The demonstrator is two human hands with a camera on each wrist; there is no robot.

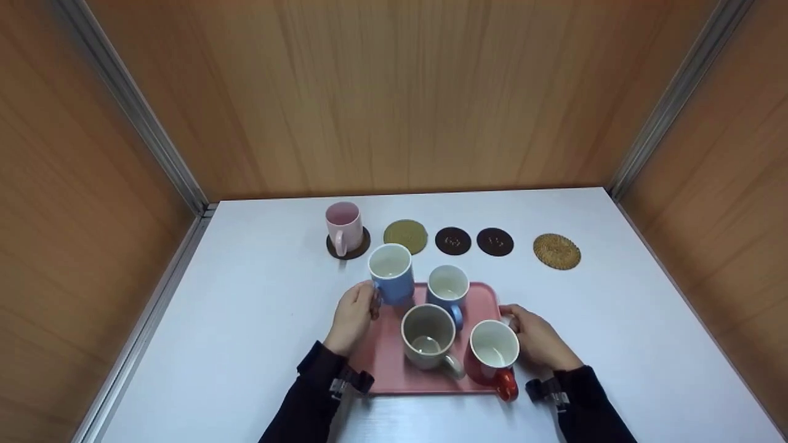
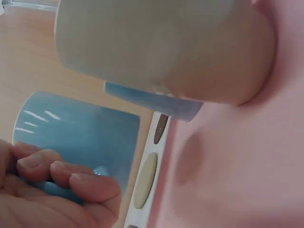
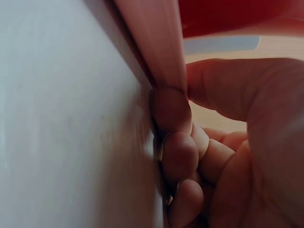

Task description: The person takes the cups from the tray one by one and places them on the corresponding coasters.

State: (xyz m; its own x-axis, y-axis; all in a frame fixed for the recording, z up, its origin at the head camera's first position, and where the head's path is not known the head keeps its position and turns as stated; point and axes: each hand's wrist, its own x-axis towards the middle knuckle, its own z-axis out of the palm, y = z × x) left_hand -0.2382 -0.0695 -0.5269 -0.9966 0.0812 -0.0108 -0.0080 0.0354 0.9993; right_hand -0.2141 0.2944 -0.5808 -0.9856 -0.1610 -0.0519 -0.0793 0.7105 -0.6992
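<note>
My left hand (image 1: 354,312) grips the handle of a light blue mug (image 1: 394,280), fingers curled round it; in the left wrist view that mug (image 2: 85,137) is up off the pink tray (image 2: 237,161). At the right edge of the tray (image 1: 388,375), my right hand (image 1: 537,335) pinches the rim between thumb and fingers, and the right wrist view shows the fingertips (image 3: 173,111) at its edge. On the tray stand a second blue mug (image 1: 440,298), a grey-beige mug (image 1: 414,351) and a red mug (image 1: 477,369) with a white inside.
Behind the tray, a pink mug (image 1: 351,234) stands on a dark coaster (image 1: 364,243). To its right lie a green-tan coaster (image 1: 406,232), two dark coasters (image 1: 453,240) and a woven coaster (image 1: 557,251). Wooden panels (image 1: 406,92) enclose the white table (image 1: 234,320).
</note>
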